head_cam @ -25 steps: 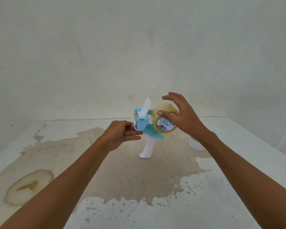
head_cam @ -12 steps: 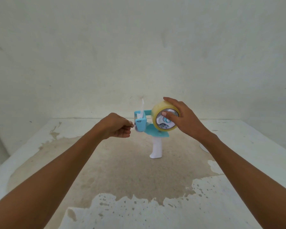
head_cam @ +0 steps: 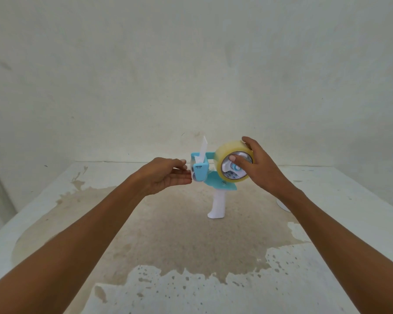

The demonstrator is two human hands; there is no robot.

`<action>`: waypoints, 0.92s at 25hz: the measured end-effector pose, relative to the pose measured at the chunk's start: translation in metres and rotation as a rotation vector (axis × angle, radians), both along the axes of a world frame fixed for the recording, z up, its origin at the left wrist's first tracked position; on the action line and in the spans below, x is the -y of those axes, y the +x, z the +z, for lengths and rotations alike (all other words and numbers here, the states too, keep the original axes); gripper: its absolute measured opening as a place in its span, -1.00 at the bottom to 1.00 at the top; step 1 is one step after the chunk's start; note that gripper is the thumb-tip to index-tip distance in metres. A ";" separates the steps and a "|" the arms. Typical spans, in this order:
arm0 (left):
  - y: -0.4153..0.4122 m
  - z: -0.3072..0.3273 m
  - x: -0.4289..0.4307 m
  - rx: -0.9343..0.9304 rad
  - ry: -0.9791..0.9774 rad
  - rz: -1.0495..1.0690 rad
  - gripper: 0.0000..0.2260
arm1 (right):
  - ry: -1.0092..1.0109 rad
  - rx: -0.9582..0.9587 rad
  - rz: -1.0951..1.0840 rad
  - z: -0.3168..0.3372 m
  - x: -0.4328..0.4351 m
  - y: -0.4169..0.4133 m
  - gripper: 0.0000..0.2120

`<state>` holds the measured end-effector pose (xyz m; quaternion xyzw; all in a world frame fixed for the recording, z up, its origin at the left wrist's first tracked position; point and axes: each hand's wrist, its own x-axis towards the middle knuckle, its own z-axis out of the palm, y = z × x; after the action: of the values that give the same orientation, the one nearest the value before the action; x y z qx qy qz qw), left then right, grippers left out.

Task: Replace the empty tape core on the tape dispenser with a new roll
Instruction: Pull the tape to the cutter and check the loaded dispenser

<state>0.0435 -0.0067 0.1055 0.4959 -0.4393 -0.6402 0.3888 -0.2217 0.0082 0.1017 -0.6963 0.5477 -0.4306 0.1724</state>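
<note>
A tape dispenser (head_cam: 217,203) with a blue frame and white handle stands upright on its handle in the middle of the table. A yellowish clear tape roll (head_cam: 222,156) sits on its hub. My right hand (head_cam: 262,169) grips the roll, thumb across the core and fingers over the top. My left hand (head_cam: 162,175) is at the dispenser's front end, fingers stretched out and tips touching the blue head (head_cam: 199,172); I cannot see any tape between them. A white flap (head_cam: 202,149) sticks up from the head.
The table (head_cam: 349,200) is white with a large brown stained patch under the dispenser. A white round object (head_cam: 281,206), mostly hidden behind my right forearm, lies to the right. A pale wall stands close behind the table.
My left hand has gone from a closed pinch to outstretched fingers and moved right against the dispenser's front. My right hand stays on the roll, thumb shifted across the core.
</note>
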 end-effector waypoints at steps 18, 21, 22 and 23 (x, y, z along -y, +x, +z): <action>-0.013 0.019 -0.006 0.234 -0.202 -0.004 -0.60 | -0.015 0.144 -0.013 -0.009 -0.003 -0.002 -0.43; -0.013 0.021 -0.006 0.245 -0.197 -0.030 -0.55 | 0.007 0.184 -0.005 -0.012 -0.008 0.000 -0.34; -0.013 0.022 -0.005 0.258 -0.187 -0.034 -0.56 | 0.022 0.199 -0.013 -0.013 -0.009 0.000 -0.29; -0.014 0.024 -0.004 0.269 -0.174 -0.037 -0.57 | 0.037 0.218 -0.020 -0.014 -0.010 -0.001 -0.27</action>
<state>0.0294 -0.0026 0.1294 0.5333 -0.5503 -0.5347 0.3561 -0.2226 0.0184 0.0879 -0.6365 0.5403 -0.4955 0.2394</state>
